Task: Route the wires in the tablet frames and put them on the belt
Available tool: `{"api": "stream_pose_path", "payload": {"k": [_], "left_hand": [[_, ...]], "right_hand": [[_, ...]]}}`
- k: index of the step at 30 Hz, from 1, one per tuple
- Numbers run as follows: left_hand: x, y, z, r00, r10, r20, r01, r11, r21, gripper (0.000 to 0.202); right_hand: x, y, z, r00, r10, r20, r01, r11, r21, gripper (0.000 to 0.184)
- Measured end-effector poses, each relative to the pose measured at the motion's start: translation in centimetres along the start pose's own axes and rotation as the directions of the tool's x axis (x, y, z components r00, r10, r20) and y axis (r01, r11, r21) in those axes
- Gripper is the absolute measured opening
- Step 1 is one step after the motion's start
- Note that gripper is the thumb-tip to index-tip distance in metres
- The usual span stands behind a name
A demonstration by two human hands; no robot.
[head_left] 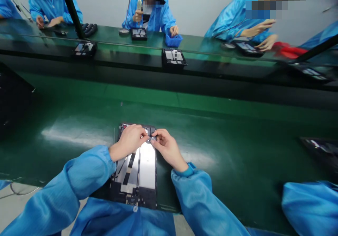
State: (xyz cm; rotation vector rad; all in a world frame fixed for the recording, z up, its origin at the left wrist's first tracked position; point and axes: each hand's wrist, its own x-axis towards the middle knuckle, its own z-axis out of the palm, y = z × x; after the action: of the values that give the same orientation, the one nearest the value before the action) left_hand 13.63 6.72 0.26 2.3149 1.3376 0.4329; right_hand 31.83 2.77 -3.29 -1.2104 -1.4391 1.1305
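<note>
An opened tablet (148, 165) lies on the green bench in front of me. Pale battery panels, dark ribbon strips and a circuit area at its near end show inside it. My left hand (130, 140) reaches over its far part, thumb and fingers pinched together. From the right, my right hand (169, 148) meets it with a closed pinch over the tablet's far right corner. Between the fingertips is a small grey part (149, 139), too small to name. I cannot tell whether it is attached to the tablet. The fingers cover much of the far end.
Beyond the green bench (237, 141) runs a dark conveyor (126, 58) carrying opened tablets, one of them a black-framed unit (174, 57). Co-workers in blue sit across it, one near a blue bin (173, 40). A dark device (320, 151) lies right; a blue sleeve (310, 204) is close by.
</note>
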Motion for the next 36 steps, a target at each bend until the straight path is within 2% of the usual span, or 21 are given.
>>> {"api": "stream_pose_path", "payload": {"k": [8,22,31,36], "left_hand": [[-0.16,-0.07,0.37,1.0,0.015,-0.007,-0.015,1.0,0.019,0.014],[-0.41,0.1,0.39,0.999,0.032,-0.027,-0.032,0.999,-0.031,0.015],[-0.33,-0.17,0.63,1.0,0.028,0.01,-0.028,1.0,0.004,0.014],[-0.37,-0.16,0.66,0.999,0.049,-0.009,-0.049,0.999,0.005,0.016]], "right_hand": [[-0.21,-0.38,0.16,1.0,-0.002,-0.018,0.0,0.993,-0.117,0.015],[-0.23,-0.24,-0.19,1.0,0.012,0.028,-0.01,0.997,-0.08,0.015],[-0.21,-0.49,-0.11,1.0,0.014,0.023,-0.013,0.998,-0.066,0.015],[-0.13,-0.53,-0.13,0.999,0.028,0.021,-0.026,0.997,-0.072,0.015]]}}
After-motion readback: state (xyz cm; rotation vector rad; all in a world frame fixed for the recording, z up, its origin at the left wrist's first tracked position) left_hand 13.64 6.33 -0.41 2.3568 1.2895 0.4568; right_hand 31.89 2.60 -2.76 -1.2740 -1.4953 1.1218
